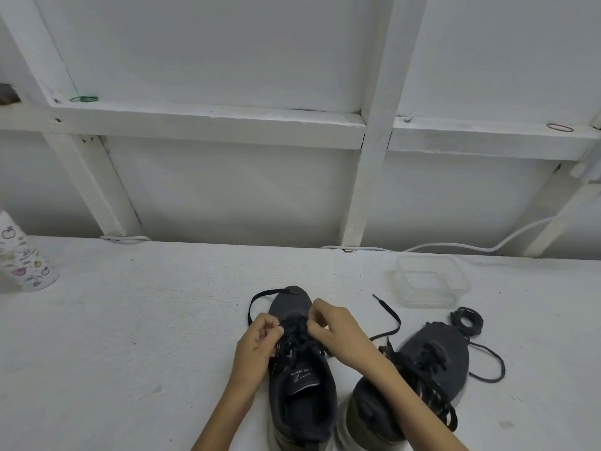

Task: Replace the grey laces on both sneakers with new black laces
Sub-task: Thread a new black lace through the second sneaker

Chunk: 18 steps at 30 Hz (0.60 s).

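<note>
Left hand (258,345) and right hand (338,332), fingers curled, each pinch the black lace (249,312) at the toe-end eyelets of the left sneaker (302,408), one hand on either side of the tongue. On the tongue label (300,377) I see a line of pale lettering and a small mark, upside down from my view and too blurred to read.

Left sneaker: dark grey upper, heel nearest the camera, toe pointing away, standing on the white table (130,336). One end of its lace loops out past the toe on the left. The other trails right, with its tip on the table.

Right sneaker (435,356): just beside the first, same dark upper, loosely threaded with a dark lace whose slack loop (487,366) lies on the table to its right.

Beyond its toe lies a coiled lace (466,320); I cannot tell its colour for certain. Farther back is a clear plastic container (429,283), and at far left a cup (24,255) printed with fruit. A white cable (455,246) runs along the table's rear edge.
</note>
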Each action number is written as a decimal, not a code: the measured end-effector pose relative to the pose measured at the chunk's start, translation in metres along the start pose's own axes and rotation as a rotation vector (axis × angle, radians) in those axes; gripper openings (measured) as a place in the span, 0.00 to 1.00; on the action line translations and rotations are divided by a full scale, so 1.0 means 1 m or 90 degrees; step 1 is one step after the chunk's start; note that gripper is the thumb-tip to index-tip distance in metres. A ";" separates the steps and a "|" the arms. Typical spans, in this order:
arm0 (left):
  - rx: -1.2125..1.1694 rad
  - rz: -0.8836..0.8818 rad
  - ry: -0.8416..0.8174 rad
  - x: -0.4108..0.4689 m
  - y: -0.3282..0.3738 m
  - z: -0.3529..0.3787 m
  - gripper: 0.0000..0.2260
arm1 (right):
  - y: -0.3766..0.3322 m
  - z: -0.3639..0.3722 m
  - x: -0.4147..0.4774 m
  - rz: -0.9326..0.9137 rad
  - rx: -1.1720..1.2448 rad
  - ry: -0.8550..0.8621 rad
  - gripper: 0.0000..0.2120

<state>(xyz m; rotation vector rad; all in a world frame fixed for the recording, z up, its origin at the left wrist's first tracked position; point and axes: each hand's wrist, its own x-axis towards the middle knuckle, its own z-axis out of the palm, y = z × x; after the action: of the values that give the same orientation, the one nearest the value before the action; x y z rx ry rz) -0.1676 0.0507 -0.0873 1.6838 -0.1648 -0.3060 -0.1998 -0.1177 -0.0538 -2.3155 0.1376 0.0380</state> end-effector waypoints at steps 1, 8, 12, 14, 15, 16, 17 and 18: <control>-0.032 -0.014 0.008 -0.002 0.000 0.001 0.05 | 0.001 0.001 -0.001 0.006 0.022 0.005 0.05; -0.108 -0.035 0.034 -0.003 -0.007 0.000 0.04 | 0.005 -0.001 -0.001 0.066 0.159 0.015 0.05; -0.015 0.033 0.037 -0.006 -0.001 -0.003 0.05 | 0.006 -0.003 -0.009 0.053 0.168 0.038 0.07; 0.061 0.050 0.015 -0.007 0.001 -0.004 0.04 | 0.004 -0.002 -0.010 0.042 0.128 0.040 0.06; 0.088 0.054 0.014 -0.006 0.001 -0.004 0.04 | 0.003 0.000 -0.010 0.042 0.111 0.041 0.05; 0.112 0.056 0.019 -0.005 0.001 -0.004 0.04 | 0.001 0.000 -0.009 0.043 0.102 0.042 0.05; 0.131 0.058 0.022 -0.004 0.001 -0.004 0.05 | -0.001 0.000 -0.009 0.044 0.096 0.043 0.05; 0.144 0.063 0.021 -0.003 0.001 -0.004 0.06 | -0.003 -0.001 -0.008 0.043 0.083 0.042 0.05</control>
<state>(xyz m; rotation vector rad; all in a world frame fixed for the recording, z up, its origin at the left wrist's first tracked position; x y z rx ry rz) -0.1695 0.0556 -0.0857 1.8967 -0.2647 -0.1908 -0.2073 -0.1156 -0.0502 -2.1827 0.2453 -0.0133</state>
